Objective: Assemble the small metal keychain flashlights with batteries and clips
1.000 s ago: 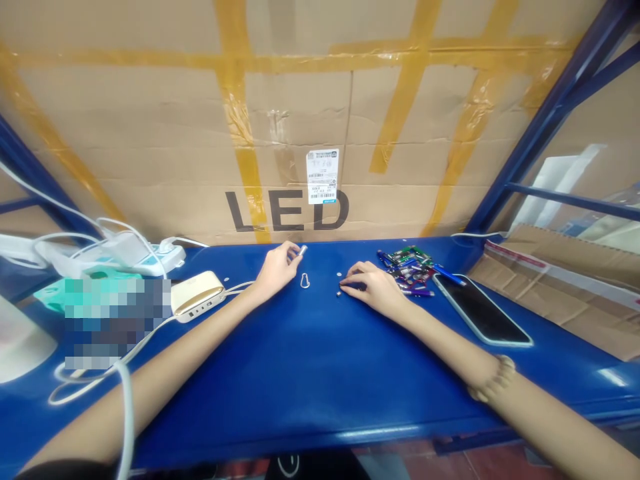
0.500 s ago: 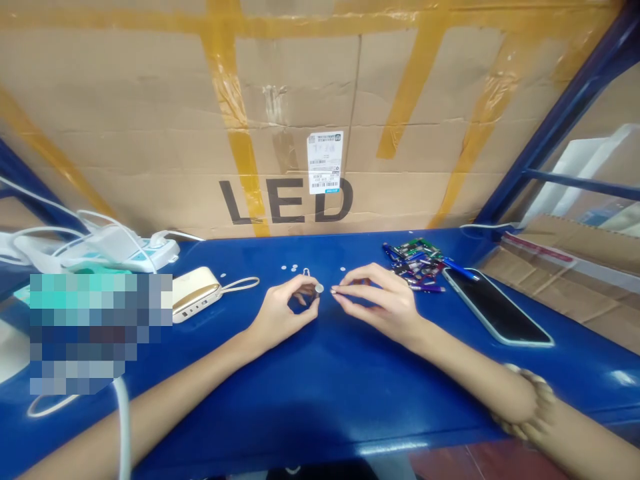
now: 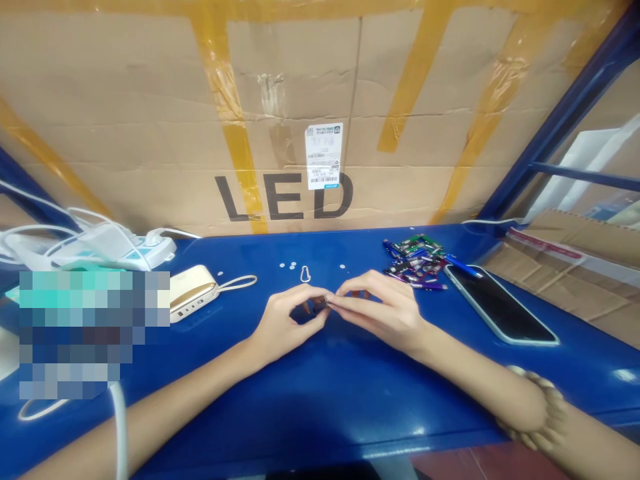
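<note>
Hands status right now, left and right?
Left hand: closed, pinching a small dark part.
Right hand: closed, pinching the same part from the other side.

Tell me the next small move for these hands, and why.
I'd probably firm up the pinch on the small dark part before reaching for the metal clip: the left hand and right hand meet on that tiny part, while the clip lies apart on the blue bench.

The blue metal workbench [image 3: 240, 427] carries a white power strip [image 3: 125, 250] and a gold power bank [image 3: 193, 288] at far left, 1 wire carabiner [image 3: 306, 274] among small metal discs [image 3: 287, 265] mid-far, then a heap of slim pens [image 3: 413, 259] and a smartphone [image 3: 500, 303] at right.
</note>
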Motion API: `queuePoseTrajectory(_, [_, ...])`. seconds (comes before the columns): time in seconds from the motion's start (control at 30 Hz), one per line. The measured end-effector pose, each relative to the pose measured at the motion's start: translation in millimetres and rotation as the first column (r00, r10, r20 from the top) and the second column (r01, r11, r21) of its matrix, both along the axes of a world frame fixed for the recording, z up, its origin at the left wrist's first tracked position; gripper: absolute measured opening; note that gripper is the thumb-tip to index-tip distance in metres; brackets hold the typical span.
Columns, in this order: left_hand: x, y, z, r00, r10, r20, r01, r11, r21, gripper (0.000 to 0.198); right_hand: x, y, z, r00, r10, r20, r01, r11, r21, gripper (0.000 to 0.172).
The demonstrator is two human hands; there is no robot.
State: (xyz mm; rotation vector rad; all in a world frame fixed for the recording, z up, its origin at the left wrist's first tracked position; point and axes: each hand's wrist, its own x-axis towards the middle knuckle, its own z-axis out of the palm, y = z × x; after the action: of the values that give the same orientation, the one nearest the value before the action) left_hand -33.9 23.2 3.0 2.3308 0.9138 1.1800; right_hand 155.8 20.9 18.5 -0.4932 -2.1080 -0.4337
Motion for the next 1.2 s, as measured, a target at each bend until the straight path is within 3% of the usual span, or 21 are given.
queuePoseTrajectory(0.23, [0,4,-4.3,0.997,0.062,0.052,-0.059,0.997,-0.058,0.02,6,8,-2.9,0.997,-0.074,-0.012,0.073,0.993,-0.095,0.012])
queuePoseTrajectory(0.47, [0,4,-3.5,0.995,0.099,0.021,-0.098,0.994,-0.056,0.019,5,8,-4.0,0.993,-0.075,0.093,0.088,0.985,-0.151,0.015])
queuePoseTrajectory(0.63, [1,4,-4.5,0.995,0.093,-0.039,-0.096,0.993,-0.071,0.017,2,7,-5.4,0.988,-0.055,0.142,0.102,0.931,-0.351,0.016])
queuePoseTrajectory(0.7, [1,4,-4.3,0.994,0.099,-0.038,-0.102,0.99,-0.093,0.016,2,7,-4.9,0.987,-0.045,0.154,0.1,0.925,-0.367,0.017])
queuePoseTrajectory(0.8, [1,5,-4.1,0.989,0.15,0.017,-0.146,0.977,-0.154,0.013,6,11,-2.1,0.995,-0.097,0.03,0.101,0.934,-0.342,0.017])
queuePoseTrajectory(0.9, [1,8,-4.9,0.968,0.226,0.109,-0.184,0.936,-0.299,0.014,15,18,0.3,0.972,-0.225,-0.063,0.181,0.899,-0.4,0.019])
queuePoseTrajectory(1.0, [-1,11,-5.9,0.948,0.271,0.166,-0.195,0.909,-0.368,0.015,22,25,-2.4,0.954,-0.27,0.132,0.3,0.829,-0.473,0.023])
queuePoseTrajectory(1.1, [-1,10,-5.0,0.956,0.257,0.144,-0.201,0.927,-0.318,0.011,24,31,-8.6,0.915,-0.222,0.336,0.372,0.787,-0.492,0.018])
queuePoseTrajectory(1.2, [-1,8,-2.9,0.97,0.218,0.105,-0.181,0.941,-0.286,0.01,26,36,-10.5,0.918,-0.212,0.335,0.365,0.782,-0.505,0.012])
